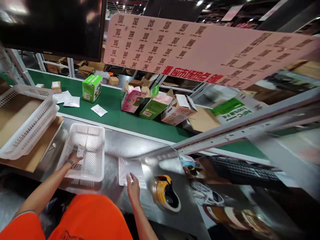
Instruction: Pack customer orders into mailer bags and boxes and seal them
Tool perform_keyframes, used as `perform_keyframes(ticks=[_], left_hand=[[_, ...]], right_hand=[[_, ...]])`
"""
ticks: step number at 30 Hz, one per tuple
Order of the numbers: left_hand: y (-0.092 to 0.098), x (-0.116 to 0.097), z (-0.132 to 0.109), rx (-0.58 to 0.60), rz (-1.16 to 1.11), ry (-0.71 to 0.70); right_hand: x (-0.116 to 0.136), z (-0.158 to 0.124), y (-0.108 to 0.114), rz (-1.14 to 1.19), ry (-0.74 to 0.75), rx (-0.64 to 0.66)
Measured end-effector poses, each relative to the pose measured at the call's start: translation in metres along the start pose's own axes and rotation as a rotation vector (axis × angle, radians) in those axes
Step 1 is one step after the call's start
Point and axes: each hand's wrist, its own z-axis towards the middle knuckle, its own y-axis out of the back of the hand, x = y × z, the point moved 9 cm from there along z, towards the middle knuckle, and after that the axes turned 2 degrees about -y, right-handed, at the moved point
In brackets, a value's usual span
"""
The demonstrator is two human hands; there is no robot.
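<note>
My left hand (74, 157) reaches into a white perforated basket (96, 166) on the steel worktop and is closed on a small white packet (80, 150). My right hand (133, 188) lies flat with fingers stretched out on a clear plastic bag (130, 166) just right of the basket. A yellow and black handheld scanner (165, 194) sits to the right of that hand, apart from it.
Stacked white baskets (30, 126) rest on cardboard at left. A green conveyor belt (115, 115) behind carries a green box (92, 87), several open cartons (155, 105) and white packets. A black keyboard (243, 170) lies at right. A QR-code sheet (200, 50) hangs overhead beside a dark monitor.
</note>
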Motion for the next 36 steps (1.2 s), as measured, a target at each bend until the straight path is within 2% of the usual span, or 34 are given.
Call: perform_keyframes(ticks=[3, 5, 8, 10, 12, 15, 19, 23, 27, 31, 34, 36], left_hand=[[-0.017, -0.039, -0.014, 0.028, -0.138, -0.017], [-0.038, -0.077, -0.03, 0.069, -0.317, -0.052], [-0.076, -0.135, -0.06, 0.151, -0.59, -0.112], [-0.097, -0.163, -0.076, 0.18, -0.669, -0.126], [-0.114, -0.179, -0.087, 0.194, -0.705, -0.114], [-0.129, -0.191, -0.094, 0.211, -0.708, -0.107], [-0.139, -0.2, -0.099, 0.187, -0.662, -0.128], [-0.152, -0.208, -0.105, 0.191, -0.595, -0.119], [-0.16, -0.216, -0.111, 0.195, -0.625, -0.088], [-0.17, -0.219, -0.118, 0.253, -0.636, -0.041], [-0.182, -0.226, -0.126, 0.343, -0.576, -0.068], [-0.188, -0.231, -0.13, 0.361, -0.505, -0.106]], right_hand=[[0.033, -0.022, -0.015, 0.346, -0.075, 0.206], [0.06, -0.04, -0.024, 0.548, -0.139, 0.326], [0.093, -0.063, -0.025, 0.737, -0.194, 0.419], [0.102, -0.074, -0.018, 0.804, -0.211, 0.454], [0.098, -0.081, -0.008, 0.846, -0.222, 0.457], [0.081, -0.087, 0.009, 0.894, -0.244, 0.415], [0.061, -0.093, 0.025, 0.945, -0.276, 0.376], [0.049, -0.094, 0.037, 0.962, -0.293, 0.353], [0.041, -0.094, 0.047, 0.985, -0.3, 0.343], [0.032, -0.091, 0.053, 0.955, -0.325, 0.321], [0.026, -0.088, 0.058, 0.923, -0.314, 0.277], [0.02, -0.085, 0.062, 0.895, -0.299, 0.244]])
